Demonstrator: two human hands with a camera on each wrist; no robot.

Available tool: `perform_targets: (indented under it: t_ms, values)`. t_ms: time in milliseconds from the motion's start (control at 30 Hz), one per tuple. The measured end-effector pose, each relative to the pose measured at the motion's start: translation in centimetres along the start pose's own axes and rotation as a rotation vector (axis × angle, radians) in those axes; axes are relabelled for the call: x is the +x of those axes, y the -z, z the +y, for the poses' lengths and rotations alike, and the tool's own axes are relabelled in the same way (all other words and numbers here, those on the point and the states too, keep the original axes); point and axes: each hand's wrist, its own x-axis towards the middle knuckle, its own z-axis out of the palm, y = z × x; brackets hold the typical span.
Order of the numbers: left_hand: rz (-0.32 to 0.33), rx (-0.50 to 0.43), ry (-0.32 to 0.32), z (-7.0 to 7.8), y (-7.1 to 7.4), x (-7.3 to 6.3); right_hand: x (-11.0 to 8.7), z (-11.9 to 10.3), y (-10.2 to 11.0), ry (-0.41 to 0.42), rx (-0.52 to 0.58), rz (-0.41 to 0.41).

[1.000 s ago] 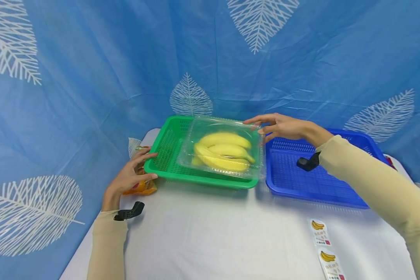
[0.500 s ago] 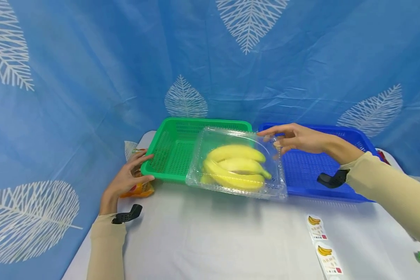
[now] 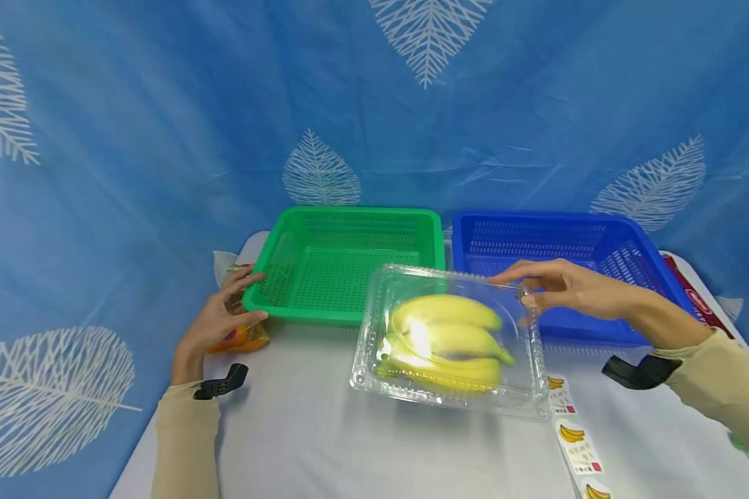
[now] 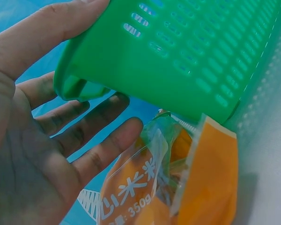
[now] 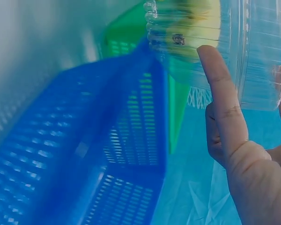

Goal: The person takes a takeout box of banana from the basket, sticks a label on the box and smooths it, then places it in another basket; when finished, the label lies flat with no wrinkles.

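Note:
My right hand (image 3: 568, 285) holds a clear plastic clamshell box (image 3: 524, 398) by its far right edge, thumb on one side and fingers on the other. Through the lid several yellow bananas (image 3: 446, 317) show. The box is raised and tilted, in front of the green basket and overlapping its near right corner in the head view. My left hand (image 3: 215, 320) touches the left end of the green basket (image 3: 324, 317), thumb and index finger spread at its corner. In the left wrist view its other fingers (image 4: 103, 152) reach out loosely below the rim, holding nothing.
A blue basket (image 3: 652, 270) stands to the right of the green one. An orange food bag (image 4: 210, 173) lies by the left hand. A strip of banana labels (image 3: 577, 447) lies front right, and a dark red packet (image 3: 699, 298) sits behind the blue basket's right side.
My right hand has lifted the box of bananas out over the green basket's near rim and brought it toward me and to the right. My left hand has stayed at the basket's corner.

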Motion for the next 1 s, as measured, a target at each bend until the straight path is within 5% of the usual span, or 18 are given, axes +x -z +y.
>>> perform_targets:
  t_ms: [200,433,800,1000]
  values:
    - [0.003,0.041,0.000,0.1,0.3,-0.1,-1.7,0.0,-1.3,0.006,-0.071,0.044]
    - [0.002,0.030,0.003,0.0,0.0,-0.2,-2.8,0.2,-3.2,0.123,-0.078,0.009]
    - [0.007,0.068,0.014,0.1,-0.2,0.0,-4.1,2.7,-7.3,0.039,0.089,-0.007]
    - [0.007,0.084,0.024,0.1,-0.2,-0.1,-4.6,4.4,-8.3,0.023,0.092,0.029]
